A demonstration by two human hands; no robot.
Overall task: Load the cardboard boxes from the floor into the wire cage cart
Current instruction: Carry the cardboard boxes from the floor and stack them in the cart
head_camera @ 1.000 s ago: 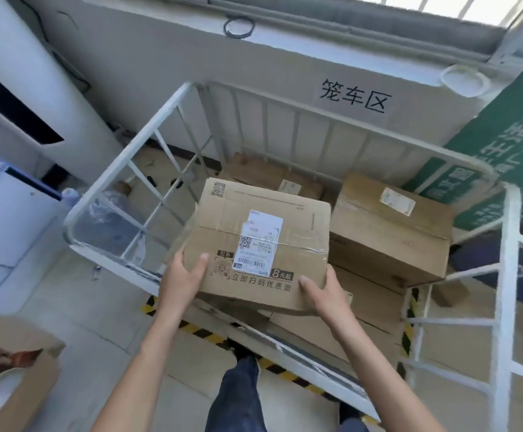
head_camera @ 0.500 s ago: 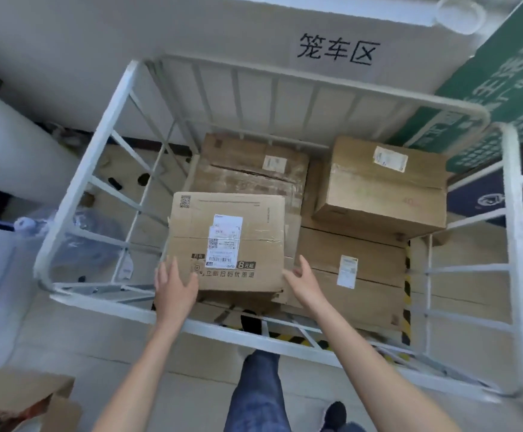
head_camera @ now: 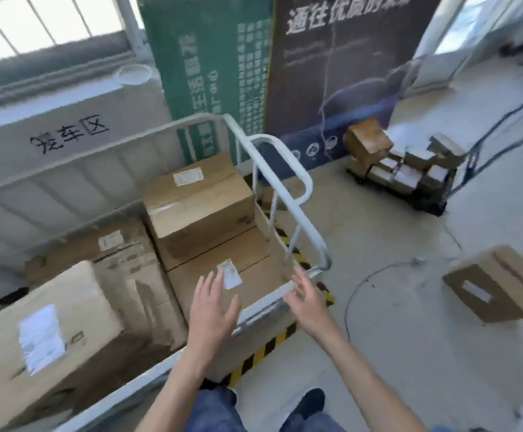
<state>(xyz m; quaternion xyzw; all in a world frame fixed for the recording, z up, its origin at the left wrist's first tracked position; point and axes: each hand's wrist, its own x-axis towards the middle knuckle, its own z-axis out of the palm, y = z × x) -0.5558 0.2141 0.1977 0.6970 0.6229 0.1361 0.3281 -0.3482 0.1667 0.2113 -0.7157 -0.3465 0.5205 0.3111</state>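
1. The left hand [head_camera: 213,304] holds nothing; its fingers are straight and spread above a flat brown cardboard box with a small white label [head_camera: 254,266].
2. The right hand [head_camera: 308,302] also holds nothing, with fingers spread over the near right corner of the white metal wire cage cart [head_camera: 306,183].
3. 4 boxes lie inside the cart:
   - the flat box;
   - a taller taped brown box [head_camera: 197,207] resting on the flat box's far part;
   - a worn brown box [head_camera: 119,254] at the back left;
   - a large brown box with a white label [head_camera: 66,338] at the near left.
4. 1 brown cardboard box with a tape strip [head_camera: 497,285] sits on the grey floor [head_camera: 394,353], well to the right of the cart.
5. Yellow-and-black striped tape [head_camera: 263,350] lies on the floor at the cart's base.
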